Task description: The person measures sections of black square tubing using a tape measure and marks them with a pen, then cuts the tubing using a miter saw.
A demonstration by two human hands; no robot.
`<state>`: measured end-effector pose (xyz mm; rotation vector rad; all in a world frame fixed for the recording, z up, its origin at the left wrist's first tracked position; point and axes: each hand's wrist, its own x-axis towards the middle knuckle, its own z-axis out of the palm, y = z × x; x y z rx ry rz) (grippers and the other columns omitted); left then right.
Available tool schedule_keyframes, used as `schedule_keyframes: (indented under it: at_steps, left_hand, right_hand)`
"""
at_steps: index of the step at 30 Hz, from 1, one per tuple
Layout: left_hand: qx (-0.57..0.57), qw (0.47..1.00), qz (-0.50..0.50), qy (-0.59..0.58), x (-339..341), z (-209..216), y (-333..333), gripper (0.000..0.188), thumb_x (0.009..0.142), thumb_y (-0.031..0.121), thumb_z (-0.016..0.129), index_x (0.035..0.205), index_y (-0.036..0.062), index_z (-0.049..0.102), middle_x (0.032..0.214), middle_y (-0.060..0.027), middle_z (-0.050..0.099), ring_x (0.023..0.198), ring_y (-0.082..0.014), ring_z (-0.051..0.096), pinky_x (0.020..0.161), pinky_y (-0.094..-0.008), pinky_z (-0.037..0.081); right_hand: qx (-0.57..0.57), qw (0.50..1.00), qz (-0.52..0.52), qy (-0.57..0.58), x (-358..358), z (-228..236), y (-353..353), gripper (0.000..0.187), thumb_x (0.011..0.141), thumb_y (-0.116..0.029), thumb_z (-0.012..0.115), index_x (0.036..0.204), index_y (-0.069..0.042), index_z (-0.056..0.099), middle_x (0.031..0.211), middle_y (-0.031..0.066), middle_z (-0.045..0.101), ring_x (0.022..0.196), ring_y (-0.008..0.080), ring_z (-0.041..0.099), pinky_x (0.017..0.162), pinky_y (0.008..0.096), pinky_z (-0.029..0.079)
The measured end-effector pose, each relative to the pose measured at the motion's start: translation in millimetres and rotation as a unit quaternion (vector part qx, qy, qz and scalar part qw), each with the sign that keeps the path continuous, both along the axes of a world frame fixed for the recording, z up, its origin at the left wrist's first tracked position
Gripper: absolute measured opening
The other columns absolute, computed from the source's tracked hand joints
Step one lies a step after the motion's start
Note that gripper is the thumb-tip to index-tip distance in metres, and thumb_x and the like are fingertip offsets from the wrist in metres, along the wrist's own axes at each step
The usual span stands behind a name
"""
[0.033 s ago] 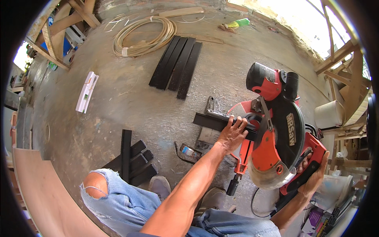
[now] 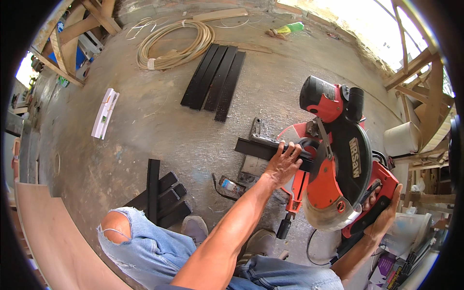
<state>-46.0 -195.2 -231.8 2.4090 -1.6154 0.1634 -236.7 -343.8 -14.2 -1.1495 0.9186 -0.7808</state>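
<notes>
A red and black miter saw stands on the floor at the right, its head over the work. A black bar lies across the saw's base along the metal fence. My left hand presses down on this bar, fingers curled over it and the fence. The bar's right end is hidden behind the saw's head. My right hand is wrapped around the saw's rear handle. From the front of the base sticks out a black knob grip.
Several black bars lie side by side farther off; several shorter ones are piled by my left knee. A coiled hose, a white strip and a green bottle rest on the floor. A white bucket stands right of the saw.
</notes>
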Motion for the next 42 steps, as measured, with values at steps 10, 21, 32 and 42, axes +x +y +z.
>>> schedule_keyframes:
  at_steps: [10,21,32,42]
  left_hand:
    - [0.033,0.999,-0.003,-0.002,1,2,-2,0.027,0.086,0.017,0.064,0.113,0.0135,0.067,0.137,-0.0142,0.041,0.137,-0.0328,0.035,0.117,-0.0591,0.021]
    - [0.044,0.999,-0.004,0.009,2,4,3,0.028,0.088,0.015,0.062,0.116,0.0145,0.065,0.137,-0.0138,0.040,0.138,-0.0325,0.034,0.117,-0.0589,0.020]
    - [0.036,0.999,-0.008,0.017,2,7,0,0.023,0.090,0.014,0.060,0.113,0.0131,0.065,0.137,-0.0131,0.040,0.140,-0.0318,0.033,0.117,-0.0580,0.020]
    - [0.046,0.999,-0.011,0.006,1,8,-1,0.022,0.092,0.016,0.062,0.113,0.0148,0.066,0.139,-0.0125,0.039,0.140,-0.0316,0.032,0.118,-0.0563,0.019]
  right_hand:
    - [0.001,1.000,0.014,-0.008,-2,-3,-1,0.060,0.099,-0.064,0.051,0.088,-0.006,0.062,0.059,0.0018,0.051,0.046,0.0135,0.051,0.043,0.0250,0.042]
    - [0.002,1.000,0.023,-0.004,0,-1,3,0.062,0.100,-0.064,0.049,0.087,-0.004,0.060,0.062,0.0033,0.051,0.048,0.0130,0.049,0.045,0.0250,0.042]
    - [-0.005,1.000,0.000,0.017,-3,-2,0,0.061,0.098,-0.064,0.053,0.089,-0.005,0.061,0.063,0.0025,0.053,0.049,0.0114,0.050,0.046,0.0231,0.043]
    - [-0.011,1.000,-0.004,-0.007,0,-2,2,0.058,0.099,-0.062,0.054,0.091,-0.005,0.063,0.061,0.0006,0.051,0.048,0.0094,0.048,0.044,0.0213,0.041]
